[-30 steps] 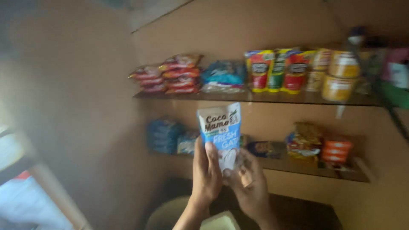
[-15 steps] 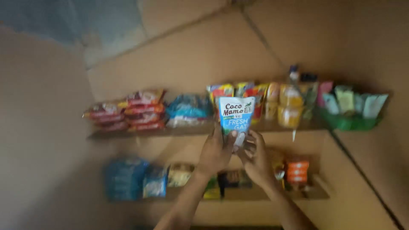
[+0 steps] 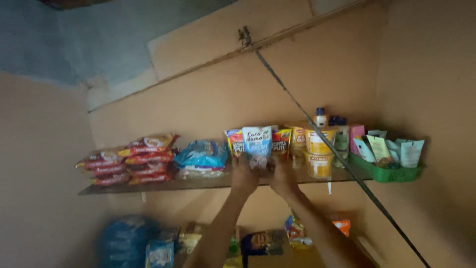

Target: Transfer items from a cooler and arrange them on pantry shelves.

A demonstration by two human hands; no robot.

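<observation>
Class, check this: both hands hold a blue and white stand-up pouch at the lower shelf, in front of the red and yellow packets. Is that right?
Wrong shelf. The head view shows both hands, left hand and right hand, holding the blue and white stand-up pouch at the upper shelf, in front of the red and yellow packets.

A blue-and-white carton (image 3: pixel 257 145) is shown upright at the front of the upper shelf (image 3: pixel 198 183), its printed face turned outward. Its lower part is gripped from both sides by the left hand (image 3: pixel 244 174) and the right hand (image 3: pixel 282 177), and is hidden behind them. It is set just before the red-and-yellow pouches (image 3: pixel 281 141).
</observation>
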